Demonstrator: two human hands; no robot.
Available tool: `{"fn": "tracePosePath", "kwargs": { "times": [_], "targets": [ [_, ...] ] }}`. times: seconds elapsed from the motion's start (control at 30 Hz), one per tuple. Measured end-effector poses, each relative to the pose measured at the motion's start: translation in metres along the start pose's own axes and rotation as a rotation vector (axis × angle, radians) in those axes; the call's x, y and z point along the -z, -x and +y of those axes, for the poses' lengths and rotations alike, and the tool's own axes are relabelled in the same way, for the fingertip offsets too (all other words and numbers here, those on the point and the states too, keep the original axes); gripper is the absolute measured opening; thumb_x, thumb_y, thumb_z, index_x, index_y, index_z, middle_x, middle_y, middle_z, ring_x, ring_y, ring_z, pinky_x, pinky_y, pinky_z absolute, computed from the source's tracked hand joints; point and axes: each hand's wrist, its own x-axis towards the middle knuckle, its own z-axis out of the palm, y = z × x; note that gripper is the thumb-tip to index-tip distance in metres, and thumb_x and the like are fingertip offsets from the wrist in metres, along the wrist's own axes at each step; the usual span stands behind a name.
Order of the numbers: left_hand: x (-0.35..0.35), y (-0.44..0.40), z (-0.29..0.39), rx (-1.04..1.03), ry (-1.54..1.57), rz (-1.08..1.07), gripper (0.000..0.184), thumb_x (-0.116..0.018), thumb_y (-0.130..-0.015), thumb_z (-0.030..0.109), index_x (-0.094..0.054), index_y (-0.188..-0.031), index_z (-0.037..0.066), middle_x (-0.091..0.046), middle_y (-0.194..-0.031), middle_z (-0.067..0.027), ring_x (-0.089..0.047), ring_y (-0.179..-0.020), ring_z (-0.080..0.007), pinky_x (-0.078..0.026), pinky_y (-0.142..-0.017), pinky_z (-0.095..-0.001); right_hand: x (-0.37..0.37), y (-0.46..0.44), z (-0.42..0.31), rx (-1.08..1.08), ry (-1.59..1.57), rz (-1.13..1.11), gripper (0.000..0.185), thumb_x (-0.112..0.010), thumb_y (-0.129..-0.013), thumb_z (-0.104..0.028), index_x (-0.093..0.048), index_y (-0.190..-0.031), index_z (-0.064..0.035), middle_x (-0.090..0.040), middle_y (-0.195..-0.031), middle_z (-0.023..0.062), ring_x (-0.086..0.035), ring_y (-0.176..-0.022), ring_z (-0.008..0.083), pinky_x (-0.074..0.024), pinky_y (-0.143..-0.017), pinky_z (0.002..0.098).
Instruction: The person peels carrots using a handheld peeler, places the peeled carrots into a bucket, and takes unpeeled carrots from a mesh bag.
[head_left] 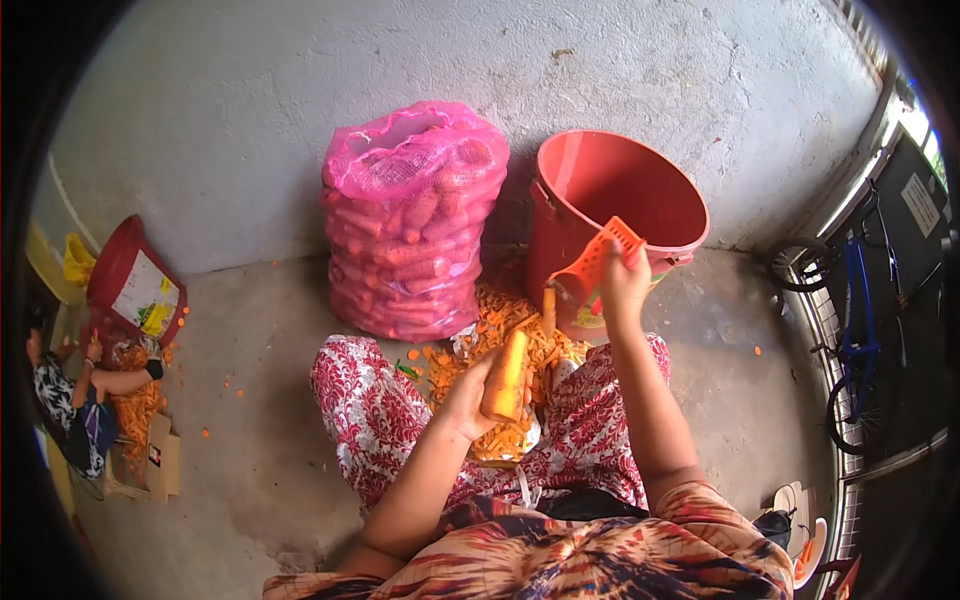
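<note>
My left hand (465,403) is closed around a thick, partly peeled carrot (510,375), held tilted above my lap. Raised to the right of it, my right hand (627,287) grips an orange plastic peeler (597,262) with a perforated handle. A strip of carrot peel (549,311) hangs from the peeler, which is apart from the carrot. Between my legs lies a heap of orange peelings (490,325). Behind the peeler stands a large red bucket (560,205), its visible inside bare.
A pink mesh sack (405,245) full of carrots stands against the wall. At far left another person (75,395) sits by a red tub (120,265), peelings and a cardboard box (160,460). A blue bicycle (858,330) and sandals (800,520) are at right.
</note>
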Motion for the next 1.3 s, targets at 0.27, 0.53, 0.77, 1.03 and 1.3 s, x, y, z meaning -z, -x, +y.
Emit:
{"fn": "tracePosePath", "kwargs": {
  "times": [0.27,0.53,0.77,1.03,1.3],
  "targets": [
    [-0.004,-0.003,0.003,-0.008,0.077,-0.110,0.035,-0.034,-0.088,0.031,-0.046,-0.108,0.006,-0.057,-0.091,-0.0113,-0.057,-0.079,-0.0246,-0.048,-0.057,-0.0396,-0.010,0.083,-0.055,-0.242,-0.137,-0.517,0.012,-0.053,-0.082,-0.007,-0.052,-0.093,-0.0027,-0.055,-0.075,-0.0003,-0.048,-0.064,0.0043,-0.0409,-0.056,0.0198],
    [-0.001,-0.008,0.002,0.052,0.033,-0.009,0.033,-0.035,-0.088,0.033,-0.051,-0.101,0.006,-0.059,-0.083,-0.0092,-0.058,-0.067,-0.0202,-0.049,-0.058,-0.0355,-0.013,0.072,-0.038,-0.097,-0.046,-0.360,0.013,-0.052,-0.079,-0.003,-0.052,-0.092,-0.0014,-0.054,-0.073,-0.0009,-0.046,-0.064,0.0045,-0.0410,-0.056,0.0204],
    [-0.013,0.001,0.001,0.031,0.053,0.076,0.036,-0.035,-0.088,0.037,-0.048,-0.105,0.008,-0.056,-0.087,-0.0122,-0.056,-0.072,-0.0248,-0.048,-0.055,-0.0354,-0.005,0.019,-0.017,-0.063,-0.140,-0.188,0.008,-0.051,-0.081,-0.004,-0.052,-0.089,-0.0029,-0.054,-0.070,-0.0010,-0.047,-0.060,0.0046,-0.0404,-0.054,0.0210],
    [-0.002,-0.011,0.000,-0.062,0.145,0.087,0.030,-0.036,-0.088,0.026,-0.050,-0.103,0.003,-0.059,-0.091,-0.0086,-0.059,-0.079,-0.0196,-0.050,-0.066,-0.0351,-0.015,0.098,-0.063,-0.154,-0.159,-0.549,0.015,-0.050,-0.083,-0.005,-0.051,-0.097,-0.0008,-0.057,-0.078,0.0008,-0.050,-0.068,0.0052,-0.0423,-0.060,0.0213],
    [0.006,-0.007,-0.003,0.026,-0.010,0.008,0.034,-0.036,-0.088,0.032,-0.048,-0.106,0.006,-0.058,-0.085,-0.0105,-0.058,-0.072,-0.0219,-0.050,-0.061,-0.0336,-0.015,0.063,-0.030,-0.092,-0.041,-0.360,0.010,-0.049,-0.081,-0.002,-0.052,-0.090,0.0001,-0.056,-0.076,0.0013,-0.049,-0.066,0.0055,-0.0424,-0.060,0.0216]
  ]
}}
